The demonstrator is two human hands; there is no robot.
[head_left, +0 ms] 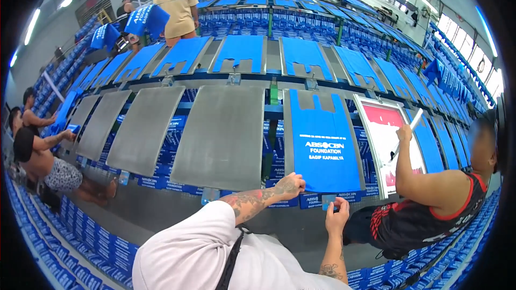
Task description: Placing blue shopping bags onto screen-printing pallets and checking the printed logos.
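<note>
A blue printed bag (322,123) lies flat on a grey board (289,139) in front of me, its handle cut-outs at the far end. My left hand (290,184) pinches the bag's lower left corner. My right hand (337,214) is just below the board's near edge, right of my left, fingers curled beside a small bluish piece (328,200); what it grips, if anything, is unclear. To the left stand bare grey boards (217,134).
At right, a co-worker (430,188) holds a pale bar (416,118) over a screen frame (359,129). Two co-workers (48,156) work at far left, others (174,11) stand behind. Further boards (242,51) carry blue bags; stacked printed bags (97,236) surround the aisle.
</note>
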